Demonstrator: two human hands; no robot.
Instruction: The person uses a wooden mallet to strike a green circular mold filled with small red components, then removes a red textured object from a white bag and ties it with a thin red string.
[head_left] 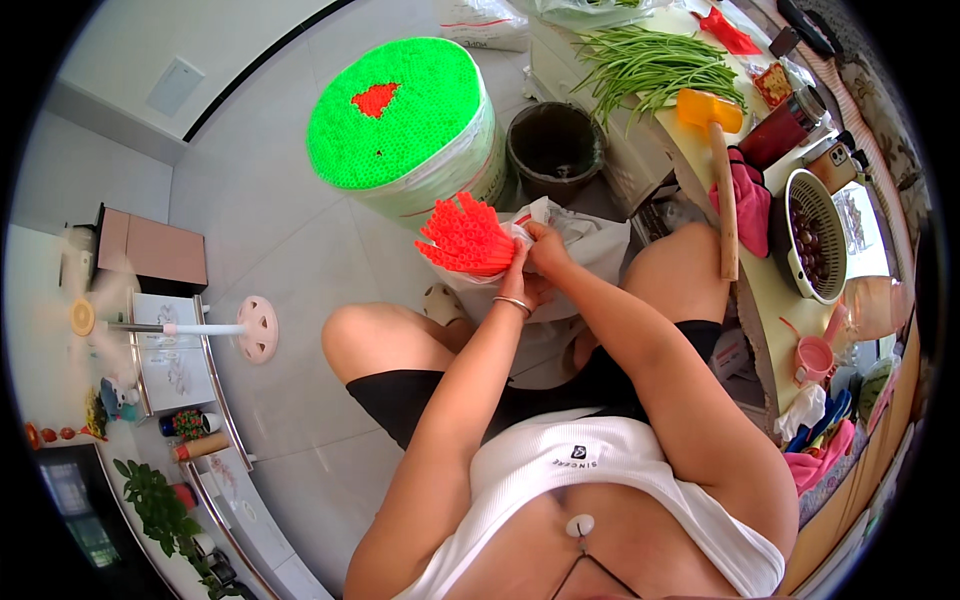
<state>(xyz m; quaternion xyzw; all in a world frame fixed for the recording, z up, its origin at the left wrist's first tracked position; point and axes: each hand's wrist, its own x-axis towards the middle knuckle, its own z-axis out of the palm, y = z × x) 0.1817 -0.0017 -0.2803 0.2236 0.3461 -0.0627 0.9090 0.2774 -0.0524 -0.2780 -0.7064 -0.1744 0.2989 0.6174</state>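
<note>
A bundle of red drinking straws (463, 238) sticks out of a white plastic bag (590, 238) between my knees. My left hand (526, 284), with a bracelet at the wrist, is closed around the bag-wrapped bundle near its lower end; part of its fingers is hidden. Beside it my right hand (546, 248) has its fingers closed on the bag's edge. Just beyond stands a large round pack of upright green straws (410, 120), wrapped in clear plastic, with a patch of red straws (377, 99) in its top.
Right of the pack is a dark bucket (556, 150). Along the right runs a table (690, 150) with green bean pods (655, 65), an orange-headed mallet (722, 170), a red flask (785, 128), a colander (815, 235) and a pink cup (813, 358). A fan (180, 328) stands at left.
</note>
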